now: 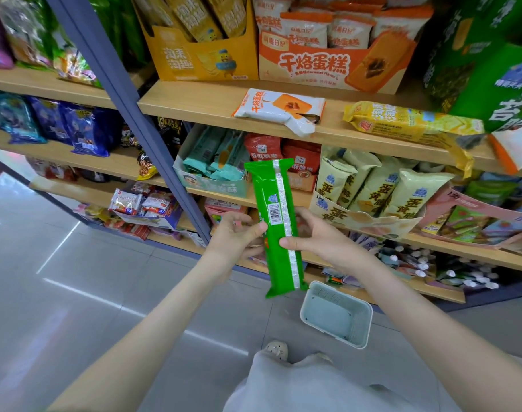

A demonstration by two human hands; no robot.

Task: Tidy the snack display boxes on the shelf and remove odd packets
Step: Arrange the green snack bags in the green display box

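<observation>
A long green packet [276,209] stands upright in front of the shelves, back seam and barcode facing me. My left hand [235,233] grips its left edge and my right hand [319,236] grips its right edge, both about mid-length. On the upper wooden shelf [200,105] a white-and-orange cake packet [279,110] and a yellow packet [408,121] lie loose in front of the yellow display box [200,58] and the orange display box [328,66]. One shelf down stand a teal box [215,181], a red box [301,173] and a cream egg-yolk box [366,215].
A pale plastic basket [337,315] sits on the grey tiled floor below the packet, close to my shoe [276,350]. A blue-grey upright post [128,108] divides the shelving. A large green box [497,75] fills the upper right. More snack bags crowd the left shelves.
</observation>
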